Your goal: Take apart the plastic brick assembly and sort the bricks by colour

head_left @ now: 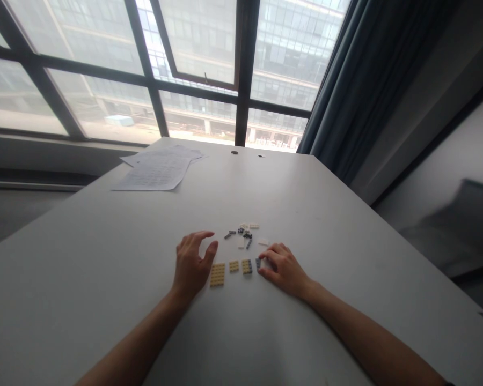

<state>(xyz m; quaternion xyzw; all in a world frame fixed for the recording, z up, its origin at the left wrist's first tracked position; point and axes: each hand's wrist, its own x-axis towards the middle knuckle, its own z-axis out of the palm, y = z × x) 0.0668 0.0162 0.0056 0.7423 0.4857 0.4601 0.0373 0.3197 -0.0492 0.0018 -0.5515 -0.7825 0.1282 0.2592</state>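
My left hand [191, 262] is open, thumb and fingers apart, beside a large tan studded building plate [217, 275] on the table. My right hand [284, 267] has its thumb and forefinger closed at the two ends of a small blue-grey plate [258, 264], which the fingertips partly cover. Between the hands lie a small tan plate [234, 266] and a tan plate [246, 266] with a blue-grey strip along its right side. Farther back is a loose group of small pieces: grey bars [229, 234], black pieces [247, 236] and white studded plates [254, 226].
Everything lies on a white table [145, 225]. Printed paper sheets [156, 169] rest at its far left. Two round holes sit near the far edge. Behind are large windows [201, 43] and a dark curtain [358, 80]. A blurred chair [467, 214] stands at right.
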